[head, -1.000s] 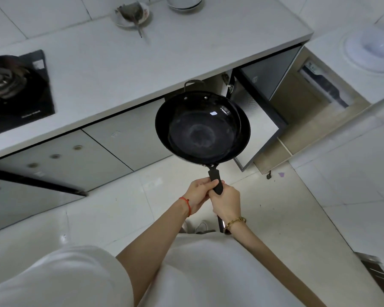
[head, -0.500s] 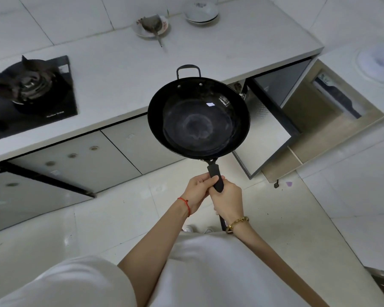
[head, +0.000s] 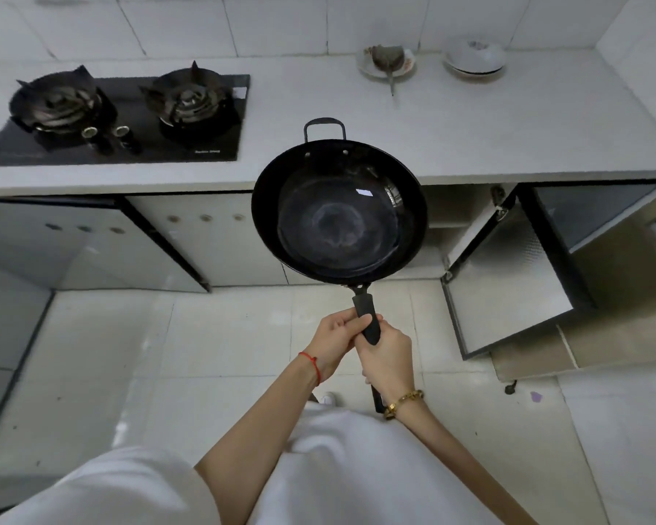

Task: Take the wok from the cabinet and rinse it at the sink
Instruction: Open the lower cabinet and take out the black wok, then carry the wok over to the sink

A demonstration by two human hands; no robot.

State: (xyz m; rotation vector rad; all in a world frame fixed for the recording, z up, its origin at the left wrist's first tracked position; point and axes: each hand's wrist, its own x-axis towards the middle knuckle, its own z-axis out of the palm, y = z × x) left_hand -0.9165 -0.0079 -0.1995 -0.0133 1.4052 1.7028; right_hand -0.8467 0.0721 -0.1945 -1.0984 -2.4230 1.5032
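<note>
Both hands, left hand [head: 334, 344] and right hand [head: 389, 359], clench the wok [head: 339, 214] by its long handle [head: 366, 316]; fingers wrapped tight. It looks heavy, rigid metal; the small loop handle [head: 324, 126] offers a second hold.

**One head view, looking down**

Worn on the head; aimed forward and steeply down over the chest. Wide-angle, with edges bowed. Nearest: white shirt [head: 356, 467] and forearms at the bottom. At arm's length, mid-frame: wok [head: 339, 210]. Beyond: counter [head: 470, 119] across the top, stove [head: 122, 115] upper left, open cabinet door [head: 508, 282] at right, floor [head: 205, 354] below. No second view, so no overlap.
</note>
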